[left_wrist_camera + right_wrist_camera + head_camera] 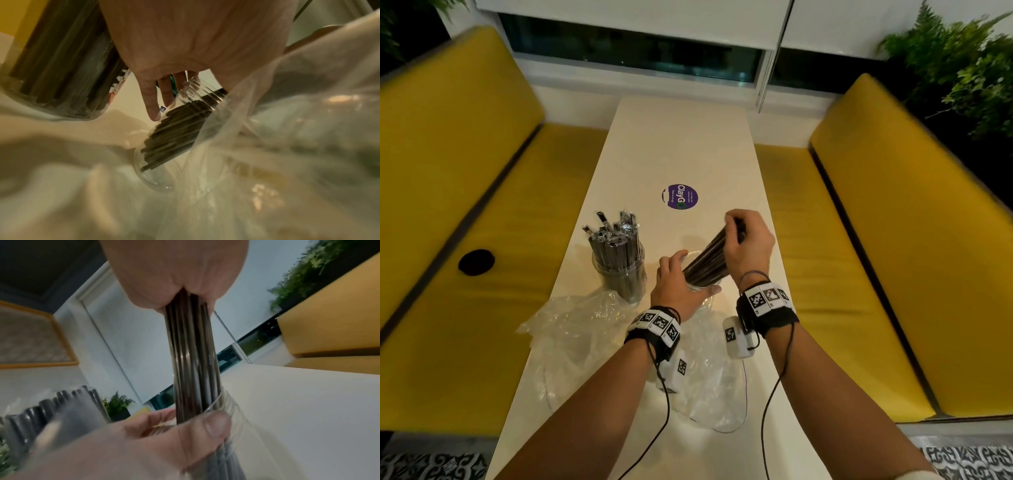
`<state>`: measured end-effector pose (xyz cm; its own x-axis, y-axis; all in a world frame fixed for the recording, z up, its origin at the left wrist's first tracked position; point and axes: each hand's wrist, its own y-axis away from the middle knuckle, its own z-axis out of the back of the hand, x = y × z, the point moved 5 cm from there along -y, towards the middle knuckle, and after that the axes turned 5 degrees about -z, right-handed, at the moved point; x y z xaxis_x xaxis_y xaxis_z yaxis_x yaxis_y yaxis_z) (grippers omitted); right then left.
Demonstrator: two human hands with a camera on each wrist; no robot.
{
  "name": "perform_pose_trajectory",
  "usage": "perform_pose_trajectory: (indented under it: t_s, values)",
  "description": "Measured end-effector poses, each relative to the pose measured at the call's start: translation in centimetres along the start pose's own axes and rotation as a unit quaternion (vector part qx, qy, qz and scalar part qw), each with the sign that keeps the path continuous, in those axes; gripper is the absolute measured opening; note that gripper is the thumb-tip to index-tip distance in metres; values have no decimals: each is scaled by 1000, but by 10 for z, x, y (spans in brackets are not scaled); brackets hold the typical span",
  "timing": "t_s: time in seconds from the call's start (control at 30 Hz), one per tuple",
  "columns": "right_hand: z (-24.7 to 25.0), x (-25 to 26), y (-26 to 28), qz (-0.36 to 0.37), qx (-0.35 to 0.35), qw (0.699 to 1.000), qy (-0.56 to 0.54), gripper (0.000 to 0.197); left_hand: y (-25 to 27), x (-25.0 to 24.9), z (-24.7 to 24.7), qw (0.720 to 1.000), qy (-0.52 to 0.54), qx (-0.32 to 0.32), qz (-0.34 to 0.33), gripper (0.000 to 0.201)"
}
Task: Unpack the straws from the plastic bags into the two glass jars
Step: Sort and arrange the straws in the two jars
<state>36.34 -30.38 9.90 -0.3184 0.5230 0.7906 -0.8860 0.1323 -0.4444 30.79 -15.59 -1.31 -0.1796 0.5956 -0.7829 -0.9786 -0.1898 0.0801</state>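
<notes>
Right hand (pixel 748 243) grips the upper end of a bundle of dark straws (pixel 707 262); their long axis slants down-left into the tilted jar (pixel 156 164), which the left hand (pixel 678 287) clasps.

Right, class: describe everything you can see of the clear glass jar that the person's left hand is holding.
The clear glass jar is round, lidless and ridged near its mouth. It leans tilted over the white table, its base among crumpled clear plastic bags. The left hand grips its side, thumb on the rim. A bundle of dark thin straws, gripped at the top by the right hand, reaches partway down inside.
</notes>
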Motion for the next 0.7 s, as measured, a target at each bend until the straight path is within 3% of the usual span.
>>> perform_pose_trajectory:
  t_s: [0.17, 0.47, 0.53, 0.63, 0.7]
  values:
    - [-14, -9, 11, 18, 103, 986, 128, 36, 0, 0, 0, 1000, -1, -6, 6, 112]
    - [-10, 2, 13, 74, 149, 972, 166, 42, 2, -4, 3, 1000, -7, -1, 2, 113]
    - [-7, 0, 12, 74, 140, 971, 180, 44, 3, -6, 3, 1000, -4, 1, 2, 113]
    - [-8, -3, 17, 57, 181, 964, 188, 48, 2, -10, 3, 1000, -8, 15, 15, 116]
    - [-3, 0, 15, 40, 187, 967, 168, 50, 1, -14, 3, 998, -16, 44, 30, 126]
